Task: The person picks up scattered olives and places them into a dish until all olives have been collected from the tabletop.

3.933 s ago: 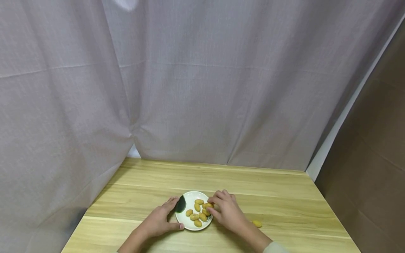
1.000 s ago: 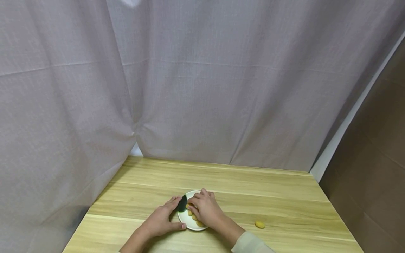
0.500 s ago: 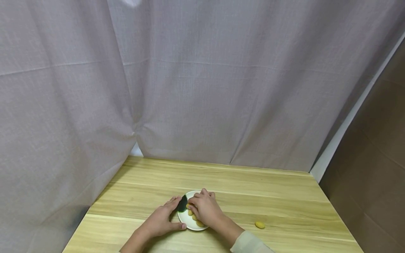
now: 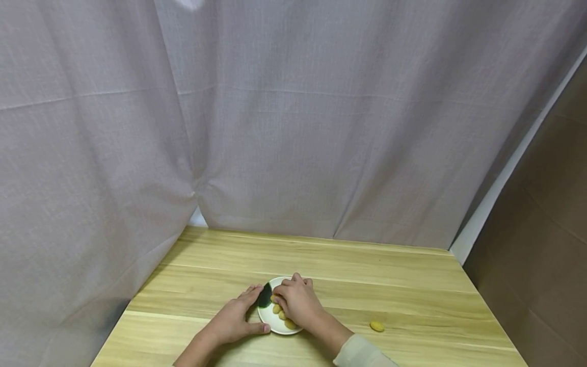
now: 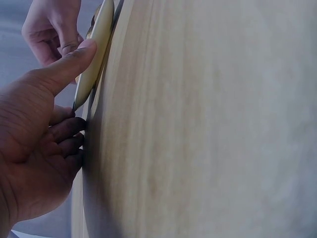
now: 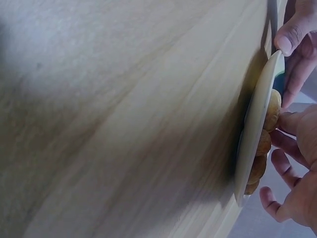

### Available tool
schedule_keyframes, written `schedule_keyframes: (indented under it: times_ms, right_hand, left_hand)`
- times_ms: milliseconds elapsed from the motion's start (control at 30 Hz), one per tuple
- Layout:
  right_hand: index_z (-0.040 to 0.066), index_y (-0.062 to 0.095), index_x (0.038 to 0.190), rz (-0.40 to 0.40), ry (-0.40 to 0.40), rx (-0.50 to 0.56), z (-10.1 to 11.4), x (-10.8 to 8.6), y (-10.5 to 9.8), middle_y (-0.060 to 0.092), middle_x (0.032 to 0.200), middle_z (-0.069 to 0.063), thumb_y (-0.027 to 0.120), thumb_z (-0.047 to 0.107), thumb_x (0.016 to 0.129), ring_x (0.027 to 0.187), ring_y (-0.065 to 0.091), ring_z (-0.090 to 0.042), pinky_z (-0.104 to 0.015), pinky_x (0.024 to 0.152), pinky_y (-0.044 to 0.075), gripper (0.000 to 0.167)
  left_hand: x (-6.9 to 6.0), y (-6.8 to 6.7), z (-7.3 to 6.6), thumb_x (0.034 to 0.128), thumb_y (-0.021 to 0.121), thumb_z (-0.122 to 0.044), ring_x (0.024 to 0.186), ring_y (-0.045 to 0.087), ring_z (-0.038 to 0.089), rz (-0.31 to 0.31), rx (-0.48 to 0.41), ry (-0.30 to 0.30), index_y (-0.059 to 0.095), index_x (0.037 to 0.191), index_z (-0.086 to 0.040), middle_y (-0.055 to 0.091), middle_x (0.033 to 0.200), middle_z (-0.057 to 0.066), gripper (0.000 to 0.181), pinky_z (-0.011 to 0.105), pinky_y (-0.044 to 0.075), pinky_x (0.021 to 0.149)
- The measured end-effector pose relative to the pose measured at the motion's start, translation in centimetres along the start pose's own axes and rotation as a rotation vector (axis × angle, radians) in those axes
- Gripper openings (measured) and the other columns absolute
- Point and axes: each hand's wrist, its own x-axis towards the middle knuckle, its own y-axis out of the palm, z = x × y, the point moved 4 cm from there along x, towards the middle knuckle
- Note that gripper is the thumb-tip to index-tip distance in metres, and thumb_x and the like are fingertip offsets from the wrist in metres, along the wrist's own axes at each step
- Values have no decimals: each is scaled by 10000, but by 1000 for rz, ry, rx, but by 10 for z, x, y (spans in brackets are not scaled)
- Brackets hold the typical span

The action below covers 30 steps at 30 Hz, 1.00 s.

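Observation:
A small round white plate (image 4: pixel 269 316) with a dark green patch at its left lies on the wooden table. Several small oval yellow-brown pieces (image 4: pixel 290 323) sit on it; their kind is unclear. My left hand (image 4: pixel 231 318) holds the plate's left side, thumb at the near rim and fingers at the far left. Over the plate, my right hand (image 4: pixel 299 305) pinches one oval piece (image 6: pixel 272 106) between thumb and forefinger, low beside the others in a row. In the head view the right hand hides the plate's right part.
A single yellow oval piece (image 4: pixel 377 326) lies on the table (image 4: pixel 412 285) to the right of the right forearm. Grey curtain (image 4: pixel 321 153) hangs behind and at the left, with a brown panel (image 4: pixel 541 229) at the right.
Since the oldest frame, my right hand has moved left from the plate's right rim to over its middle. During the last second it has hardly shifted. The left hand stays at the plate.

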Motion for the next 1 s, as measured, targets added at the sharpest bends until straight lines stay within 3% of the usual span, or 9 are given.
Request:
schedule_keyframes:
  times_ms: [600,1000]
  right_hand:
    - [207,829,1103,-25,-2,-35,-2,-2,1,800,1043,62,778,308,1041,910,587,-132,-502,853,560,129]
    - [179,837,1161,-40,3,-33,-8,-10,-6,805,1131,22,772,282,1034,995,630,-175,-536,896,576,175]
  left_hand:
    - [-1,1,0,890,869,-624,1664,342,463,0,9,-10,399,1707,-51,394,1770,210,1103,757,330,1286]
    - [-1,0,1,881,872,-637,1655,366,459,-16,29,7,409,1701,-46,402,1763,222,1112,774,357,1263]
